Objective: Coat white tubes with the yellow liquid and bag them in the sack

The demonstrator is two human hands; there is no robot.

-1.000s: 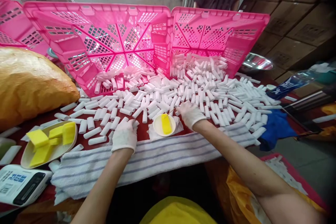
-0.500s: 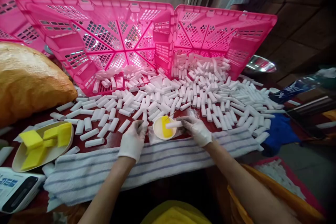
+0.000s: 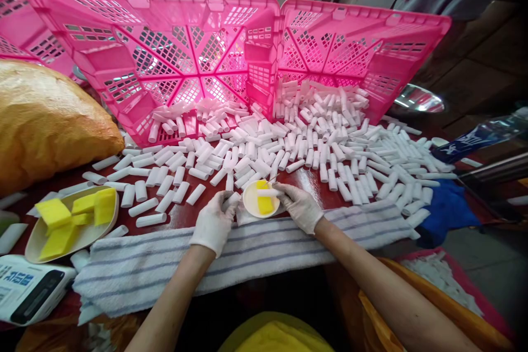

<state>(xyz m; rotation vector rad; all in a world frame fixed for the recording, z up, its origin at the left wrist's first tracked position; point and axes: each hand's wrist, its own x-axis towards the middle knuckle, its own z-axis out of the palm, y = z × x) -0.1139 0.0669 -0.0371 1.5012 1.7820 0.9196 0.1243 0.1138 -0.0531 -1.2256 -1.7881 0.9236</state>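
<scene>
Gloved in white, my left hand is closed on a short white roll, just left of a small white dish. A yellow sponge lies in that dish. From the right, my right hand pinches another white roll by its end and holds it over the sponge. A thin stick shows near its fingertips. Many loose white rolls are spread behind both hands. Below them lies a striped towel.
Two pink baskets lie tipped at the back. At left are an orange sack, a plate of yellow sponges and a white device. A bottle and blue cloth are at right.
The view has shifted slightly. My right hand has moved left, bringing its roll further across the yellow sponge. My left hand still holds its roll beside the dish.
</scene>
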